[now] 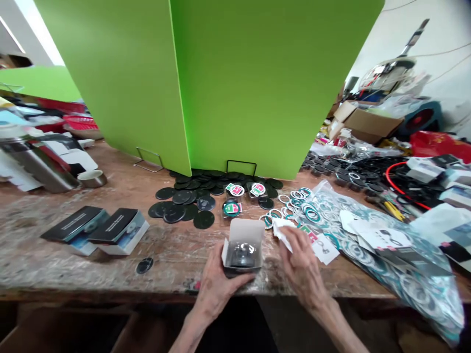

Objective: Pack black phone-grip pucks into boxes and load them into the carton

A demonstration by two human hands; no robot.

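Open box [247, 229], one, small: gripped in my left hand [215, 280], fingers and thumb closed about its sides, flap raised, a clear dome [245, 251] inside. It sits at the near part of the table, and all places below are given from it.

White paper [281, 231], one piece, crumpled: just right of the box, held in the closed fingers of my right hand [304, 264].

Table [172, 264]: brown wood, scuffed, its finish worn pale in patches.

Black discs [174, 213], many: loose and overlapping, beyond the box and to its left.

Printed boxes [123, 231], two: left of it, side by side.

Labelled pieces [231, 209], three: just beyond it, round labels on top.

Rings [311, 212], white and teal: to its right, some loose, many in a clear bag [362, 230].

Metal cup [91, 179], one: far left.

Green panels [257, 88], upright: behind it, wire stands [241, 162] at their foot.

Room: pale wall [447, 73] and open carton [370, 123], far right beyond it; red basket [81, 122], far left.
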